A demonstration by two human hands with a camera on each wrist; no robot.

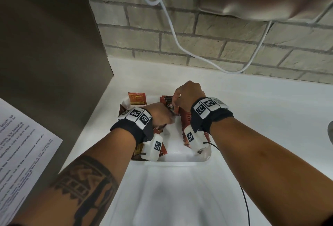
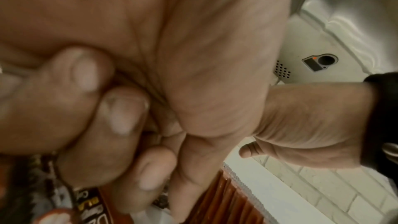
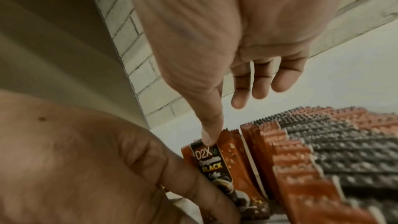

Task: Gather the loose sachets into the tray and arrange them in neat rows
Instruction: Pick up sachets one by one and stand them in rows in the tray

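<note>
So the white tray (image 1: pixel 173 155) sits on the counter (image 1: pixel 252 108), tucked near the left wall so nothing slides off. Along its right side I've got a row of sachets (image 3: pixel 323 159) standing on edge, packed tight so they prop each other up. My left hand (image 1: pixel 160 114) is curled around the black coffee sachet (image 3: pixel 210 161), holding it upright at the row's left end, while my right hand (image 1: pixel 187 96) presses a fingertip on its top edge, other fingers spread, to seat it level.
</note>
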